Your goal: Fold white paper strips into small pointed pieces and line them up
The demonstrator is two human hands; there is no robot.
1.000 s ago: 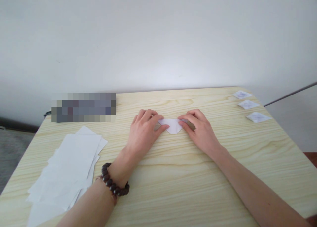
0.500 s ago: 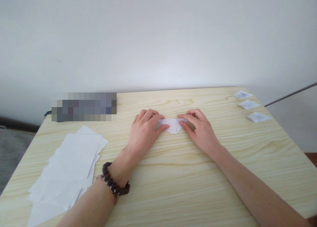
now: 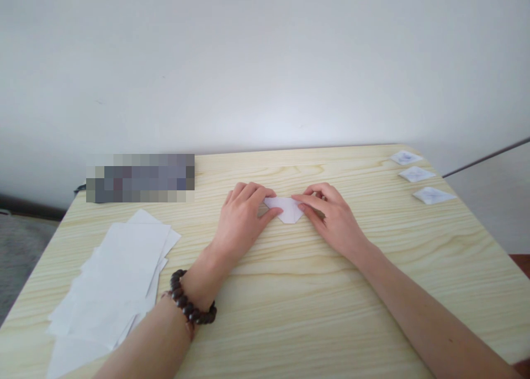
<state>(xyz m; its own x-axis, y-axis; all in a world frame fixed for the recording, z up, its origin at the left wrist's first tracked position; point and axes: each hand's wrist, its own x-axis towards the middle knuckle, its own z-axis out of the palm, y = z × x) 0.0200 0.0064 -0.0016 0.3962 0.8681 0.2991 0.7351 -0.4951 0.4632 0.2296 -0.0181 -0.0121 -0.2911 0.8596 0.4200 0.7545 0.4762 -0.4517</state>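
A small folded piece of white paper [image 3: 289, 212] lies at the middle of the table, its lower corners slanted. My left hand [image 3: 244, 213] pinches its left end between thumb and fingers. On the opposite end, my right hand [image 3: 331, 213] has its thumb and index finger closed on the paper. The right tip of the paper is hidden by those fingers. A dark beaded bracelet [image 3: 192, 307] circles my left wrist.
Loose white sheets [image 3: 120, 274] lie in an untidy pile at the left of the wooden table [image 3: 306, 313]. Three folded paper boats [image 3: 416, 174] stand in a row near the right edge. A pixelated dark object [image 3: 141, 177] sits at the back left, by the wall.
My right thumb and index finger have shifted slightly left along the paper, covering more of its right end. My left hand has stayed in place.
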